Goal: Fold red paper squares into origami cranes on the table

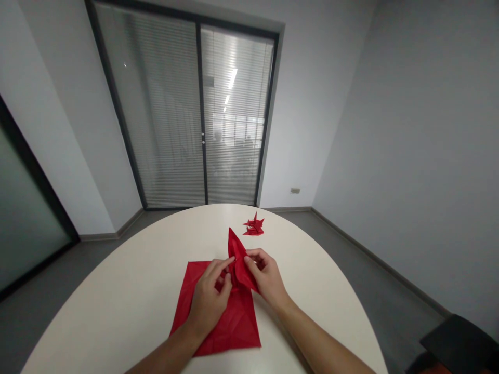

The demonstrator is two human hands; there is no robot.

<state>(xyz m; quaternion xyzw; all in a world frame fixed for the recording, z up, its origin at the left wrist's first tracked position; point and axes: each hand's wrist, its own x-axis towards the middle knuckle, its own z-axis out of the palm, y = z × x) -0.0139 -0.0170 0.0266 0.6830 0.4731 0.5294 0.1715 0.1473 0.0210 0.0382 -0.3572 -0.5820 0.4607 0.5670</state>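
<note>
A partly folded piece of red paper is held up between my hands, its pointed tip toward the far side of the table. My right hand pinches its right edge between thumb and fingers. At its left side my left hand has its fingers closed on the paper, the index finger lying along a fold. Below both hands a large flat sheet of red paper with crease lines lies on the table, partly covered by my left hand and forearm.
Several small folded red paper figures sit in a cluster toward the far edge of the round white table. A dark chair stands at the lower right. Beyond the table are glass doors with blinds.
</note>
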